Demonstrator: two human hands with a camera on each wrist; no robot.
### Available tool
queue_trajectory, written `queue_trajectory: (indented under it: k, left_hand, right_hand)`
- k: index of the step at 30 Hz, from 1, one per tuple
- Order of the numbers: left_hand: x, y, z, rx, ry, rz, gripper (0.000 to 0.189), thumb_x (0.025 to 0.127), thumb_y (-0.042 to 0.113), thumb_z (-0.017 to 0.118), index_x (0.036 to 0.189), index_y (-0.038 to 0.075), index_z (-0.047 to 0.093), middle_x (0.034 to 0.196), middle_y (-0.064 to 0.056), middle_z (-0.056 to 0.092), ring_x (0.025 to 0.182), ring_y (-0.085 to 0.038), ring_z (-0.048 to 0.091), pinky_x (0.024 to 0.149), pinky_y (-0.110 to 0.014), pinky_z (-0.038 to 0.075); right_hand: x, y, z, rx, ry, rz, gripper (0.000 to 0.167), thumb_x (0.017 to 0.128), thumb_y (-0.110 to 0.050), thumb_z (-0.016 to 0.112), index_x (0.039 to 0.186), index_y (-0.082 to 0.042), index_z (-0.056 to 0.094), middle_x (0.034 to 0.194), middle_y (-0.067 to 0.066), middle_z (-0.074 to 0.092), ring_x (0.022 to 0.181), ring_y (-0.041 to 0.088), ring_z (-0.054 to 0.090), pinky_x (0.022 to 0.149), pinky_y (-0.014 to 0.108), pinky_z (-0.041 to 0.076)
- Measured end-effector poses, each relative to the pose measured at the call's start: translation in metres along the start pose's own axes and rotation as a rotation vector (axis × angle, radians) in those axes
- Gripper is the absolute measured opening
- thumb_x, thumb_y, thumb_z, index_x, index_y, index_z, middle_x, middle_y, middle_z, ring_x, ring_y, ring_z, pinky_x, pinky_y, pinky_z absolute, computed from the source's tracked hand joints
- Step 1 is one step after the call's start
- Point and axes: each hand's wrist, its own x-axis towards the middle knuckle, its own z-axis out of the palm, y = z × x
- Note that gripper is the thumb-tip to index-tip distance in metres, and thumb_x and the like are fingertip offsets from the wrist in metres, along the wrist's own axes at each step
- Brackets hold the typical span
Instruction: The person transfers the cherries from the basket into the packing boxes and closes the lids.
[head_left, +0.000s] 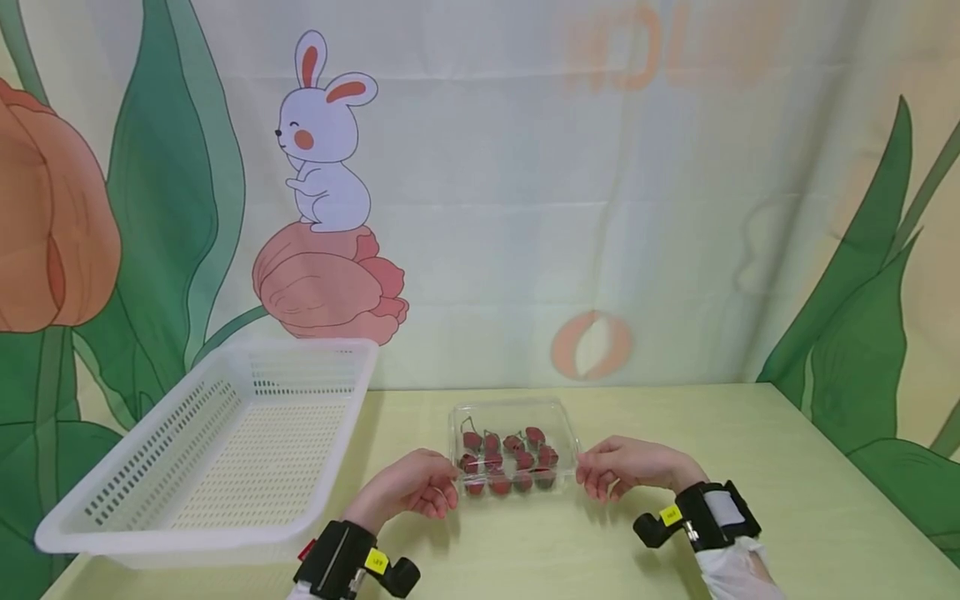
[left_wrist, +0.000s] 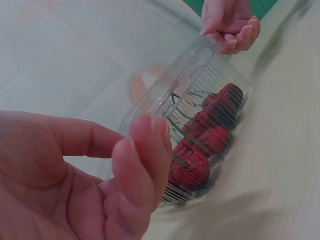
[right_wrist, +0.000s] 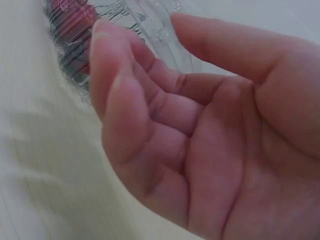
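A clear plastic clamshell box [head_left: 516, 492] sits on the table in the head view, with several red, cherry-like fruits [left_wrist: 190, 170] on green stems inside. Its lid lies over the fruits. At the box's left side my left hand [head_left: 420, 483] holds the rim between thumb and fingers; the thumb tip is hidden behind the fingers in the left wrist view. My right hand [head_left: 626, 465] is at the opposite side, thumb and curled fingers at the rim corner. In the right wrist view the rim shows between the right thumb and fingertips [right_wrist: 112, 55].
A large white perforated plastic basket [head_left: 300, 529] stands left of the box, near my left forearm. The pale yellow table [head_left: 787, 475] runs back to a printed curtain [head_left: 487, 208] with a rabbit and tulips. Each wrist wears a black strap with a small camera.
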Motion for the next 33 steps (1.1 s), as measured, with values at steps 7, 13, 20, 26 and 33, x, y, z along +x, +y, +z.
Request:
queue_trajectory:
  k: [7,13,20,26,33]
  left_hand:
    - [0.0004,0.0018,-0.0004,0.004,0.008,0.007,0.013,0.087,0.008,0.043,0.091,-0.004,0.045,0.061,-0.006,0.056,0.044,-0.009,0.05,0.042,-0.018,0.043]
    - [0.0008,0.0012,0.0003,0.003,0.007,0.001,0.014,0.087,0.009,0.042,0.091,-0.005,0.045,0.061,-0.006,0.056,0.044,-0.008,0.05,0.042,-0.018,0.043]
    - [0.0007,0.0002,0.001,-0.001,0.018,0.002,0.011,0.087,0.009,0.042,0.088,-0.002,0.045,0.06,-0.006,0.055,0.043,-0.009,0.05,0.041,-0.018,0.043]
    - [0.001,0.0005,0.0014,0.003,0.018,0.014,0.011,0.087,0.01,0.041,0.086,0.0,0.045,0.06,-0.006,0.055,0.043,-0.009,0.05,0.041,-0.018,0.043]
    - [0.0008,0.0,0.0014,0.007,0.021,0.013,0.012,0.087,0.009,0.041,0.088,-0.002,0.044,0.061,-0.006,0.055,0.044,-0.009,0.05,0.042,-0.018,0.043]
  right_hand:
    - [0.0018,0.0016,-0.0026,0.011,-0.009,-0.005,0.041,0.095,-0.019,0.043,0.1,0.022,0.048,0.074,0.008,0.059,0.063,0.014,0.055,0.054,0.025,0.047]
    - [0.0037,0.004,-0.0021,0.017,0.022,0.011,0.04,0.093,-0.019,0.046,0.096,0.021,0.049,0.071,0.007,0.059,0.059,0.013,0.055,0.054,0.024,0.048]
    - [0.004,0.003,-0.0005,-0.001,0.054,0.005,0.035,0.091,-0.02,0.048,0.087,0.014,0.056,0.067,0.006,0.059,0.054,0.011,0.054,0.051,0.022,0.047]
    - [0.0023,-0.0004,0.0009,-0.01,0.048,-0.002,0.037,0.091,-0.02,0.048,0.085,0.016,0.054,0.066,0.006,0.059,0.052,0.009,0.052,0.049,0.021,0.046]
    - [0.0018,-0.0009,0.0019,-0.024,0.07,0.013,0.035,0.09,-0.019,0.049,0.084,0.014,0.055,0.065,0.008,0.06,0.05,0.009,0.051,0.047,0.02,0.044]
